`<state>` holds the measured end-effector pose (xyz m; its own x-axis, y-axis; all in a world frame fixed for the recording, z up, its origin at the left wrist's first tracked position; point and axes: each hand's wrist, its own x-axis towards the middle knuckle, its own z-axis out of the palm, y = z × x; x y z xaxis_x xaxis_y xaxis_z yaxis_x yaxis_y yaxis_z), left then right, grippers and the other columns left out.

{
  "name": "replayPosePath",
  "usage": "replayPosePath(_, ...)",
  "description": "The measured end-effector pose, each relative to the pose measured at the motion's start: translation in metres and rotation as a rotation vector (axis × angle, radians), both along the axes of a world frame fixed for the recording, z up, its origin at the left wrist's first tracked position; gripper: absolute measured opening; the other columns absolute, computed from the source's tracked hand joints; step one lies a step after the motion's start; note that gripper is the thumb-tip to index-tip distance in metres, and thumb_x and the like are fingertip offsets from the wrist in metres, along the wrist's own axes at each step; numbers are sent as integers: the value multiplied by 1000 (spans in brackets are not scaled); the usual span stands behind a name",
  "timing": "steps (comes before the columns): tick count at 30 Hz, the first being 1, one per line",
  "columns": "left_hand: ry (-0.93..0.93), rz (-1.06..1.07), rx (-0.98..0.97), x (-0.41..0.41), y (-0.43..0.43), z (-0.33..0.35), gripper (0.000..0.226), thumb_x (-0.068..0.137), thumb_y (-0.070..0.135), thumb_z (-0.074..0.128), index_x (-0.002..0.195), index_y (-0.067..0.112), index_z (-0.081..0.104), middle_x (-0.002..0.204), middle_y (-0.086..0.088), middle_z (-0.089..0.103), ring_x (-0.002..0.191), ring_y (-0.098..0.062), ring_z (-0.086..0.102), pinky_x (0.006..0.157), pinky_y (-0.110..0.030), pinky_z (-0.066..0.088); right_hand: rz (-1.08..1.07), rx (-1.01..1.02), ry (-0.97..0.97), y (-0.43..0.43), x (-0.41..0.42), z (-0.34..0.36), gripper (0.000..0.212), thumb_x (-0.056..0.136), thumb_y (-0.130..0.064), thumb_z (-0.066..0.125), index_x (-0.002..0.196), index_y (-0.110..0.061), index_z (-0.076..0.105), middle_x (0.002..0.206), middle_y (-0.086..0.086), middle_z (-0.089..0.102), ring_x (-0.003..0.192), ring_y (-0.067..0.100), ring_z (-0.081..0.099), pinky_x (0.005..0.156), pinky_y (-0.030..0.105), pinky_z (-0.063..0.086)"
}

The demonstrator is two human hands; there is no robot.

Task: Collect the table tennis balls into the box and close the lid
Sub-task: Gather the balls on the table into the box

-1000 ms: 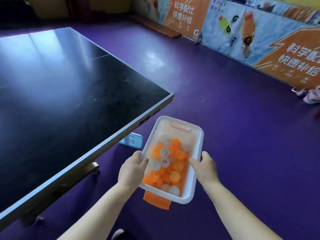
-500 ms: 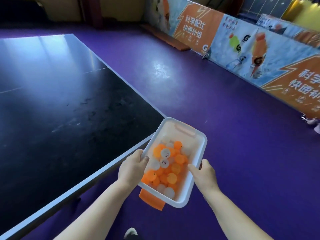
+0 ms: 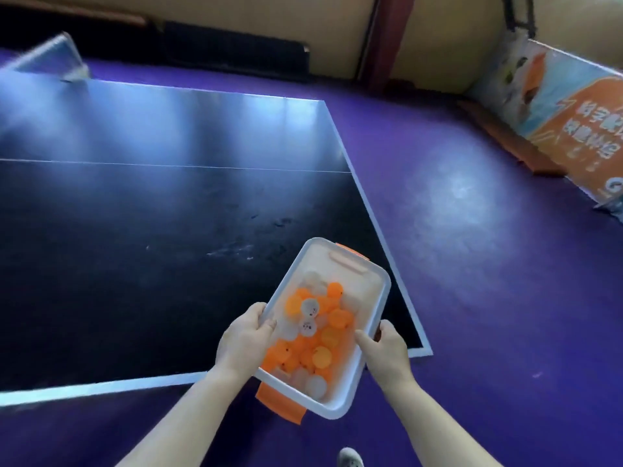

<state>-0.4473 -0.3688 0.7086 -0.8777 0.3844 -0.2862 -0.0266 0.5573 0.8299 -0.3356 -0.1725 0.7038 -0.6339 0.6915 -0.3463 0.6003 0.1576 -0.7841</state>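
Note:
A white plastic box [image 3: 380,298] with orange clips at both short ends is held in the air over the near right corner of the table tennis table [image 3: 135,247]. It is without a lid and tilted, its near end lower. Several orange and white table tennis balls [image 3: 315,335] lie heaped in its near half. My left hand [image 3: 242,338] grips the box's left long rim, thumb inside. My right hand [image 3: 384,348] grips the right long rim, thumb over the edge. No lid is in view.
The dark table with white edge lines fills the left and middle, its net post [image 3: 64,59] at the far left. Purple floor [image 3: 488,264] lies to the right. Printed barrier boards [image 3: 566,116] stand at the far right wall. A shoe tip [image 3: 350,458] shows at the bottom.
The view has swung left to face the table. The box, held the same way in both hands, has moved from beside the table's edge to above its corner.

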Motion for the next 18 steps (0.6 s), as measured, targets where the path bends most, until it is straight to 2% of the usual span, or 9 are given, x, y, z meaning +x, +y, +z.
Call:
replayPosePath(3,-7,237,8,4,-3,-1,15,94,30,44,89,35,57,82,1,68,76,-18,66,73,-47,55,236,10,-7,15,-40,-3,26,81,-32,63,85,-8,55,81,10,64,68,21,59,64,41,54)
replayPosePath(6,-15,478,-1,32,-4,-5,15,95,31,44,90,35,57,80,2,69,74,-17,66,71,-44,56,465,9,-24,22,-65,-4,19,83,-31,63,85,-13,57,81,2,65,72,16,61,65,35,54)
replayPosePath(10,-15,758,-22,91,-5,-11,12,97,31,43,88,36,48,73,11,56,64,-5,52,59,-26,43,759,8,-43,14,-76,-9,12,83,-27,65,82,-19,56,79,-3,63,70,10,60,59,26,49)
replayPosePath(13,-17,932,-106,138,-13,-13,12,97,31,43,97,27,54,79,-4,65,68,-20,61,56,-33,45,933,8,-72,-6,-66,-19,14,81,-25,66,81,-16,56,78,0,62,68,13,59,61,31,49)
replayPosePath(18,-37,1179,-165,210,-31,-14,12,94,30,48,97,24,58,76,-1,65,71,-20,63,62,-38,49,1146,-50,-93,-47,-26,-32,17,83,-25,64,77,-13,53,73,-1,58,65,14,54,61,32,45)
